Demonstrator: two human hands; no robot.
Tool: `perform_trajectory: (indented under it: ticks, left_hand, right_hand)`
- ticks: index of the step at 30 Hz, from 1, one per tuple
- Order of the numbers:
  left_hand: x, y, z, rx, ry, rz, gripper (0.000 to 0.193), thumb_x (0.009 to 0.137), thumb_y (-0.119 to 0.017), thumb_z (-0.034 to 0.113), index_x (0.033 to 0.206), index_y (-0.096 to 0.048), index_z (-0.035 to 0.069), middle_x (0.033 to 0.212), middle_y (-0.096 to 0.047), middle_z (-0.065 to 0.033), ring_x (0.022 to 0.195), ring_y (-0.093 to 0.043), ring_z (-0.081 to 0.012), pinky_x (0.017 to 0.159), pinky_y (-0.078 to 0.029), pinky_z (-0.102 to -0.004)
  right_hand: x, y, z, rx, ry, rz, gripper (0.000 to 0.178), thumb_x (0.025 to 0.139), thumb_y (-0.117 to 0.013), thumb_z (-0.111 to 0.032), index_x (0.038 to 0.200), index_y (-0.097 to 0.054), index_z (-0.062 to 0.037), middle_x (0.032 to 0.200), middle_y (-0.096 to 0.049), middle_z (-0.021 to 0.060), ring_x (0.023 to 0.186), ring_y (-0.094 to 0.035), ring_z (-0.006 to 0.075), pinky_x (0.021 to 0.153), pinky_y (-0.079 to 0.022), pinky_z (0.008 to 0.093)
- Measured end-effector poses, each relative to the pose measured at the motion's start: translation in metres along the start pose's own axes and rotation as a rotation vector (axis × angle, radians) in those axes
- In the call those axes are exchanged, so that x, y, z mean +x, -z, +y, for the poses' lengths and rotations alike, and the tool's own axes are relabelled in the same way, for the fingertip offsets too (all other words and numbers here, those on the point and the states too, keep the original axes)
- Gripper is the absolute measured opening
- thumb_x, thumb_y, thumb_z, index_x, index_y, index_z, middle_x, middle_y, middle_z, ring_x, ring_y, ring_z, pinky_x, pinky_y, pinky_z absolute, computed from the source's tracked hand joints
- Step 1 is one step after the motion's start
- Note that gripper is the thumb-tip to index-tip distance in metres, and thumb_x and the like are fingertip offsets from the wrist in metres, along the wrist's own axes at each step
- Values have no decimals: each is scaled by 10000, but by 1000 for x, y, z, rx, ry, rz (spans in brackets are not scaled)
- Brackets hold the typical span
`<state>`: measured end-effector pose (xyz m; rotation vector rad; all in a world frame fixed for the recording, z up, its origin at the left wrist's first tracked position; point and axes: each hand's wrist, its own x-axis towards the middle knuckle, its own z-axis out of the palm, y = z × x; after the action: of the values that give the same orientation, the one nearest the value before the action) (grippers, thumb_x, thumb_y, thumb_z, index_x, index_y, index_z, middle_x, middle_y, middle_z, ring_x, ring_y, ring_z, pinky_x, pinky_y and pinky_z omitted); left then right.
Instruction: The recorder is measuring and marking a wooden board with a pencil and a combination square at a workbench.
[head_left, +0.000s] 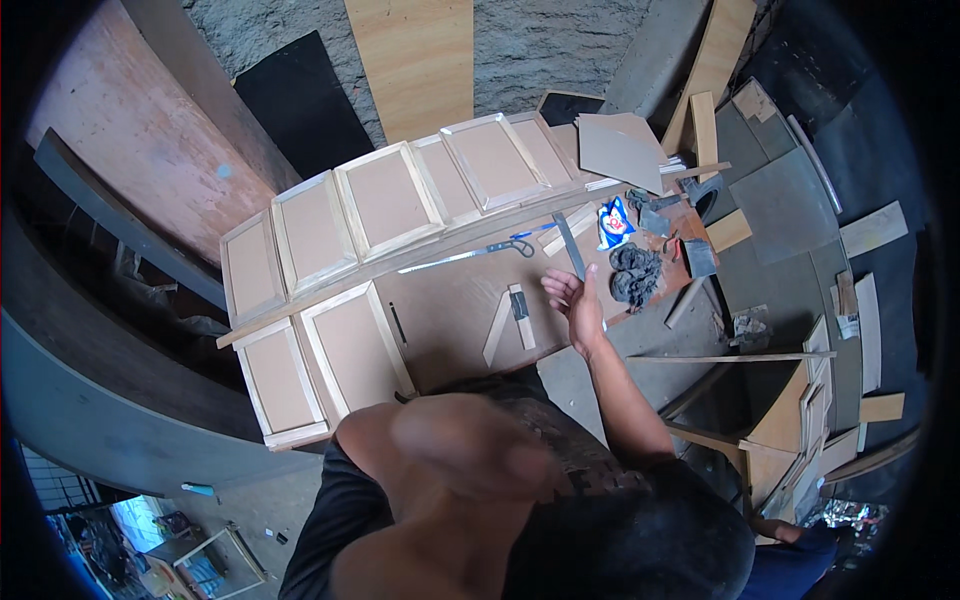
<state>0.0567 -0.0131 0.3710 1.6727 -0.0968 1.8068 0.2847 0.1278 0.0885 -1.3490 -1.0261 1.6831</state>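
My right hand (573,300) is over the right part of the workbench, its thumb and fingers closed on a long flat grey bar that looks like a file (570,247). The bar points away from me. My left hand (470,440) is raised close to the camera, so blurred that its fingers cannot be made out. Beyond the right hand lie a blue and white packet (615,224) and a crumpled dark cloth (636,277). To its left are a narrow handsaw (460,256) with a dark handle and two short wood strips (497,327) meeting at an angle.
Framed wooden panels (390,205) line the bench's far side, with another framed panel (355,345) at near left. A long wood batten (420,257) crosses them. Loose boards (800,400) lean at right. A person's arm (775,530) shows at lower right.
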Motion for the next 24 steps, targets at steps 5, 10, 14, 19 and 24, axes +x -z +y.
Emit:
perform_trajectory:
  ticks: [5, 10, 14, 19, 24]
  left_hand:
    - [9, -9, -17, 25, -12, 2, 839, 1093, -553, 424, 1534, 63, 65, 1442, -535, -148, 1288, -505, -250, 1179, -305, -411]
    - [2, -2, 8, 4, -12, 26, 862, 1095, -546, 431, 1549, 86, 60, 1460, -532, -154, 1304, -502, -254, 1186, -299, -413]
    - [-7, -22, 22, -64, -37, -13, 880, 1097, -540, 437, 1560, 104, 56, 1475, -530, -159, 1317, -499, -257, 1192, -294, -415]
    - [0, -39, 4, -62, -64, -32, 902, 1099, -532, 444, 1575, 126, 51, 1493, -527, -165, 1334, -495, -261, 1199, -288, -417]
    - [3, -48, 4, -83, -70, -50, 925, 1101, -524, 452, 1590, 148, 47, 1512, -524, -171, 1350, -491, -265, 1206, -282, -419]
  right_hand:
    - [0, 0, 0, 15, 9, -7, 980, 1066, -158, -848, 1403, -688, -96, 1251, -743, 25, 1151, -627, 125, 1007, -423, 333]
    - [2, 0, 1, 44, -5, 13, 951, 1100, -139, -789, 1405, -698, -82, 1243, -747, 28, 1151, -617, 122, 1008, -421, 322]
    - [1, 0, 1, 27, 0, -6, 968, 1073, -156, -835, 1390, -695, -97, 1238, -750, 19, 1139, -635, 124, 997, -432, 324]
    - [-1, -1, 2, 28, 12, -11, 969, 1074, -155, -834, 1397, -694, -97, 1236, -750, 19, 1135, -631, 118, 990, -430, 318]
    - [0, -1, 1, 31, -11, 13, 964, 1077, -156, -830, 1387, -699, -96, 1229, -752, 21, 1120, -635, 118, 982, -432, 316]
